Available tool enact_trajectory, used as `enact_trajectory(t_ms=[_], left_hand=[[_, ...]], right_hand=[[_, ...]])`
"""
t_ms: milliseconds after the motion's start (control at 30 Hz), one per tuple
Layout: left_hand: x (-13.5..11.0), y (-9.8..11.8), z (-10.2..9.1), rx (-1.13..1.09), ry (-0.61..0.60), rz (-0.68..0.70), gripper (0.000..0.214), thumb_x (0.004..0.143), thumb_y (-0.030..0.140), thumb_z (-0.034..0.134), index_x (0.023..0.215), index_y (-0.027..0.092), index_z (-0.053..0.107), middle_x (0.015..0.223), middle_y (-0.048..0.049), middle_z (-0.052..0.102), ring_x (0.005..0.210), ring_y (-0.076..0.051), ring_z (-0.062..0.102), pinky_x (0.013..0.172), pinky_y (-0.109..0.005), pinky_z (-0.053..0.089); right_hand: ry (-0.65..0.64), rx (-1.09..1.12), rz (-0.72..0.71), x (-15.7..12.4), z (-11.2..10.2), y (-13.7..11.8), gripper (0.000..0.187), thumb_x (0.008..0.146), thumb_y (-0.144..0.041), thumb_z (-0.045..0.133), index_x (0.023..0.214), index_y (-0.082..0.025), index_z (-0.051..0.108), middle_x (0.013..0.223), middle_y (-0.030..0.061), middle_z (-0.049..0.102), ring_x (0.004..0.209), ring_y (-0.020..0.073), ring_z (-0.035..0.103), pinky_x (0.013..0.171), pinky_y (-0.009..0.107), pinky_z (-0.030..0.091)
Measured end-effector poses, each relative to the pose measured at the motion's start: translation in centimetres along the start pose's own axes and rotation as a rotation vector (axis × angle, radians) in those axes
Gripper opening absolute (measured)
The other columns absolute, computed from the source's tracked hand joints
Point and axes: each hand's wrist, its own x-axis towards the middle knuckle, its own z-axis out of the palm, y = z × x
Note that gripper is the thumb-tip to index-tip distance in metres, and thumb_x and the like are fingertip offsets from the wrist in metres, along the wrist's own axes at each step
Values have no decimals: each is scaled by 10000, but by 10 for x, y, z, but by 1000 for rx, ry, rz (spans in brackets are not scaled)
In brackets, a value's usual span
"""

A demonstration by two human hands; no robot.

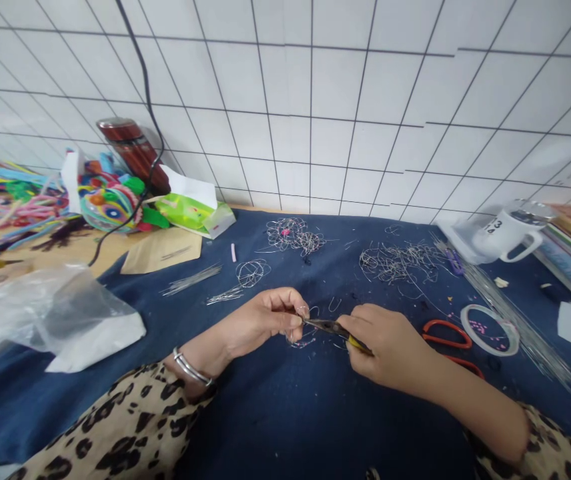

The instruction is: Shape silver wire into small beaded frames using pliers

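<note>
My left hand (pixel 270 319) is closed in a pinch on a small piece of thin wire (pixel 305 312), held just above the dark blue cloth (pixel 285 413). My right hand (pixel 390 347) is wrapped round small pliers (pixel 333 328) with a yellow handle. The pliers' tip touches the wire at my left fingertips. A little bent wire lies on the cloth right under the two hands. A silver bangle sits on my left wrist.
Tangles of wire (pixel 398 261) (pixel 293 235) and bundles of straight wire (pixel 190 280) lie further back. Red-handled scissors (pixel 445 337) and a tape ring (pixel 489 329) sit at right, a white mug (pixel 508 233) beyond. A clear plastic bag (pixel 55 313) lies left, coloured craft materials (pixel 100 200) behind.
</note>
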Motion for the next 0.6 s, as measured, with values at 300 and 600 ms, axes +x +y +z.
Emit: enact_trajectory(t_ms=[300,600], left_hand=[[2,-4,-4,-20,25,28,105,755,105,628,847,126,582,689,-6,588,552,-79,542,546,-211,434],[1,-4,-2,5,44,17,102,770,119,625,856,129,571,659,-3,593,559,-85,555,559,-212,432]], right_hand=[[15,-97,-21,-2,-2,-4,235,770,-144,452,967,-171,578,771,42,553,736,174,473,625,289,382],[34,-38,24,-3,-1,-5,264,755,-156,474,997,-169,579,794,49,560,762,173,500,651,282,412]])
